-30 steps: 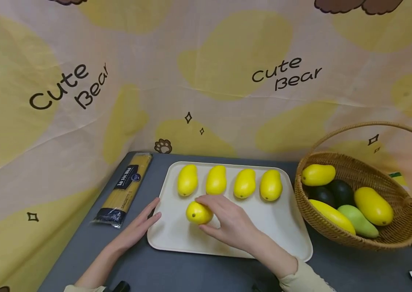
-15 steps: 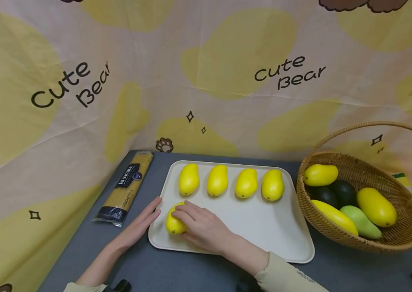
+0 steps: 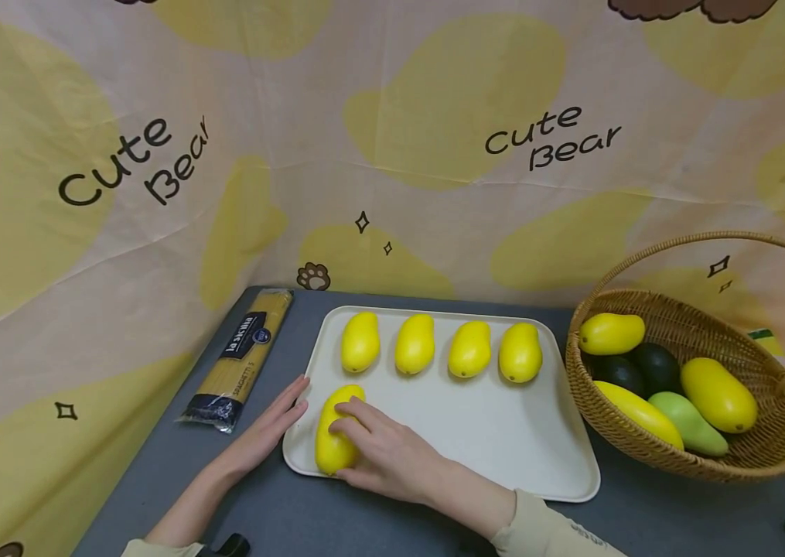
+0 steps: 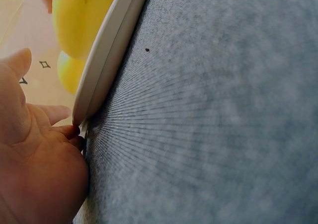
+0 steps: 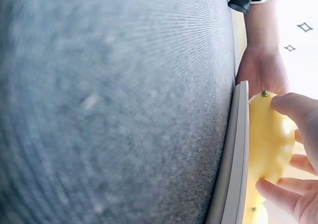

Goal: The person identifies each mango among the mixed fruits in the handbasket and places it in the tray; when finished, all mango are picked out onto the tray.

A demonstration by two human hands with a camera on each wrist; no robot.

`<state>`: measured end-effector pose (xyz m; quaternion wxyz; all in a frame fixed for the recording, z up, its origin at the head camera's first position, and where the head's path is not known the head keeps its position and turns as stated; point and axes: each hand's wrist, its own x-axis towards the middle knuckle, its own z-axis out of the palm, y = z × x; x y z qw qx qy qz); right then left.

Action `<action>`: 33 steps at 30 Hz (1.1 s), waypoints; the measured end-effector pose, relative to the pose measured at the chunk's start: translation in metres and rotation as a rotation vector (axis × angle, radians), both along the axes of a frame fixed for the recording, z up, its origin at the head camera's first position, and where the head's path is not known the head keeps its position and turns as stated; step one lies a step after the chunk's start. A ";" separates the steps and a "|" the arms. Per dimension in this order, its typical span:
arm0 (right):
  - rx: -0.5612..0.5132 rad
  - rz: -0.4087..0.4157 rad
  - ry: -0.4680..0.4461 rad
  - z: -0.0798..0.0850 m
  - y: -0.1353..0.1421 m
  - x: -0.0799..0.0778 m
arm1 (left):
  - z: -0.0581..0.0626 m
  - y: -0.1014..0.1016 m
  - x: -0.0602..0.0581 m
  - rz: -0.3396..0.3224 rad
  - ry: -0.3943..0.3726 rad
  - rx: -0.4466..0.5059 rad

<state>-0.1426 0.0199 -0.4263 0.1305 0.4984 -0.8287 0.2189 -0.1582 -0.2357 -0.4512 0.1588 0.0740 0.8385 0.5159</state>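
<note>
Yellow mango (image 3: 328,443) shifted toward near-left corner of tray (image 3: 476,437)
Right hand (image 3: 392,455) holds it; left hand (image 3: 268,429), straight-fingered, touches left edge.

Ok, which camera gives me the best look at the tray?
The head view: it looks down on the tray, with the right hand covering part of it. The left wrist view shows only its edge beside the left hand; the right wrist view, likewise, just an edge.
</note>
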 end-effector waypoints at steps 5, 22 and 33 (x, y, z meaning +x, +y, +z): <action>-0.011 -0.010 -0.012 -0.001 -0.001 0.000 | 0.001 0.000 0.000 0.001 -0.007 -0.002; -0.061 -0.019 -0.085 -0.002 -0.002 -0.001 | 0.001 0.001 0.001 -0.006 0.021 -0.003; -0.086 -0.041 -0.052 0.001 0.000 0.000 | 0.001 0.002 0.001 -0.009 0.029 -0.008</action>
